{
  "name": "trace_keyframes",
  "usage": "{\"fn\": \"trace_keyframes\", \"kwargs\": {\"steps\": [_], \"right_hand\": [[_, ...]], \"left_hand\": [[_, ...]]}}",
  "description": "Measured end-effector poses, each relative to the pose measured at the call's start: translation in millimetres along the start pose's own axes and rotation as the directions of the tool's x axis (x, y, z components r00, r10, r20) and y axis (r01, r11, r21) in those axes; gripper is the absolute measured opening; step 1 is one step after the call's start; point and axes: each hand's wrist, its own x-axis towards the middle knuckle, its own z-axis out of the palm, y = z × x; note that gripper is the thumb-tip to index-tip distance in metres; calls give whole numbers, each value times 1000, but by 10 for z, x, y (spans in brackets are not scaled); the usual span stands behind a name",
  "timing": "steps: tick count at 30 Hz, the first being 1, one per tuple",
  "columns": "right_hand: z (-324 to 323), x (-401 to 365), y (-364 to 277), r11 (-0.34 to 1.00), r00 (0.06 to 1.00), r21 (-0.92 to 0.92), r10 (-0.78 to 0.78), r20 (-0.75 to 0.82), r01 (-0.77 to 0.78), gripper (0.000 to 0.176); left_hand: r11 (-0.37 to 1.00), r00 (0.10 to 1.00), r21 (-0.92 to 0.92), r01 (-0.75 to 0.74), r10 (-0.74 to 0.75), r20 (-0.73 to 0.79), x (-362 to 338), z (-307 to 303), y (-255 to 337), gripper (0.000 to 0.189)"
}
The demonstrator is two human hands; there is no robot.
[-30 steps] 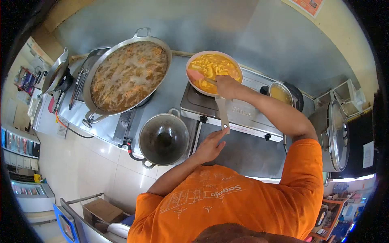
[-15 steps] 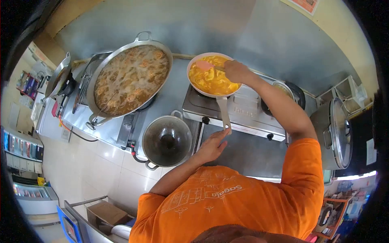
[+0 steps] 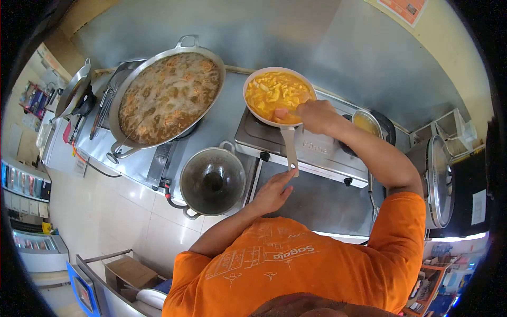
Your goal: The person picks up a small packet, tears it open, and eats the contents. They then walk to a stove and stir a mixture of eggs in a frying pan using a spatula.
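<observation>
A light-coloured frying pan sits on the left burner of a steel gas stove, its handle pointing toward me. Egg pieces in yellow-orange sauce fill it. My right hand grips a spatula with a pink head, which is dipped in the sauce at the pan's near side. The spatula's handle is mostly hidden by that hand. At the end of the pan's handle, my left hand touches with its fingertips, fingers stretched out and thumb apart, not wrapped round it.
Left of the pan stands a big two-handled wok of bubbling oil with frying pieces. An empty dark wok is nearer to me. A smaller pot with yellowish liquid occupies the right burner. A large lidded pot stands far right.
My right hand has drawn the spatula from the pan's far left to its near side. My left hand stays at the handle's end. The view has shifted slightly.
</observation>
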Motion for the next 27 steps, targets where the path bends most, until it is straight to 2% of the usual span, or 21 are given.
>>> {"fn": "trace_keyframes", "kwargs": {"steps": [2, 5, 8, 14, 21, 23, 27], "right_hand": [[119, 242, 178, 999, 998, -29, -29, -52, 27, 24], [32, 408, 161, 991, 990, 39, 127, -62, -124, 26], [18, 567, 188, 986, 982, 47, 162, -101, -158, 25], [93, 760, 380, 977, 976, -124, 156, -151, -176, 25], [-512, -46, 187, 979, 966, -145, 105, -237, -141, 20], [-583, -312, 64, 983, 972, -140, 90, -217, -122, 22], [-456, -519, -141, 993, 996, -108, 46, -82, -55, 20]], "left_hand": [[1000, 1000, -3, -6, 6, -14, 4, -11, 17, 62], [1000, 1000, -11, 19, -19, -12, -7, -17, 45, 62], [1000, 1000, 0, 24, -24, -11, -8, 17, 19, 61], [1000, 1000, 2, 9, -9, 2, -10, -42, 60, 60], [1000, 1000, -18, 6, -6, -4, -17, 28, -39, 61], [999, 1000, -36, 3, -3, 0, -9, 28, -33, 61], [999, 1000, -53, 0, 1, 12, 2, -5, -8, 62]]}}
